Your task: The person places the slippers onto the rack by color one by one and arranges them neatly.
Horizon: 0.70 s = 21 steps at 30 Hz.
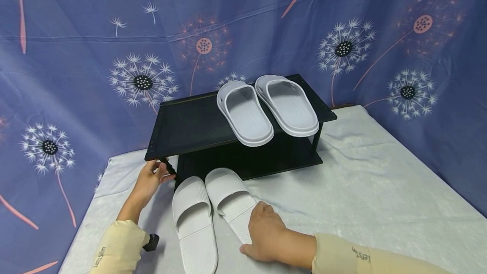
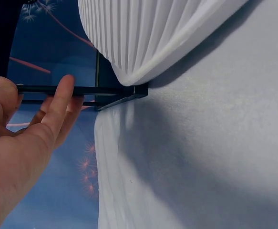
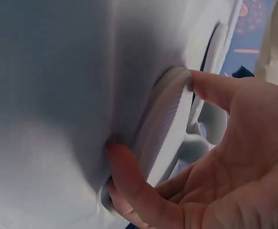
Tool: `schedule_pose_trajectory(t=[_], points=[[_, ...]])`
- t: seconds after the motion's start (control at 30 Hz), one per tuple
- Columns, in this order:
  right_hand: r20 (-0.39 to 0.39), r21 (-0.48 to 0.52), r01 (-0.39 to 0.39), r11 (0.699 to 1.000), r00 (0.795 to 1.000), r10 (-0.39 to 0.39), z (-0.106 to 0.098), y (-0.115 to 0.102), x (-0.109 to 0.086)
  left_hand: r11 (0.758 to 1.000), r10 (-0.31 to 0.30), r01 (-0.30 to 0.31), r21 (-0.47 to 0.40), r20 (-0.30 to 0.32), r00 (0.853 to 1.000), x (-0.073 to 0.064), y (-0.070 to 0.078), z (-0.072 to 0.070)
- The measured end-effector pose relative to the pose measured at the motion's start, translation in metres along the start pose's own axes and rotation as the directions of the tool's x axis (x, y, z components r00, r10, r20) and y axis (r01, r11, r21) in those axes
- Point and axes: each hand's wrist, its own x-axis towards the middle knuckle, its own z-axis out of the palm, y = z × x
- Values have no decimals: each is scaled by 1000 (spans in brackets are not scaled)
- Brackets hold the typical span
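Observation:
In the head view my left hand [image 1: 148, 183] is at the left end of a black two-tier shoe rack [image 1: 186, 121]. Its thumb and fingers hold the rack's thin front post [image 2: 93, 90], as the left wrist view also shows. My right hand [image 1: 269, 234] grips the heel end of a white slide slipper [image 1: 233, 202], fingers and thumb on opposite edges of the sole [image 3: 165, 117]. Its toe points at the lower shelf. The matching white slipper [image 1: 197, 234] lies to its left, toe at the shelf's front left corner, with no hand on it.
Two pale grey clogs [image 1: 249, 117] sit side by side on the rack's top shelf, toward the right. White cloth [image 1: 361, 198] covers the surface beneath. Behind hangs a blue dandelion-print curtain [image 1: 266, 28]. A small black object [image 1: 151, 242] is by the left sleeve.

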Motion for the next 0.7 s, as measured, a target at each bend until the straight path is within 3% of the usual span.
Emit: schedule_pose_trajectory(t=[0.2, 0.4, 0.7], points=[[5, 113, -27, 993, 1000, 27, -4, 7, 3, 1000, 7, -7, 3, -10, 1000, 0, -2, 0], [-13, 272, -71, 960, 997, 77, -8, 20, 7, 1000, -5, 5, -6, -9, 1000, 0, -2, 0], [-44, 375, -107, 921, 990, 133, -24, 44, 8, 1000, -7, 7, 1, -1, 1000, 0, -1, -1]])
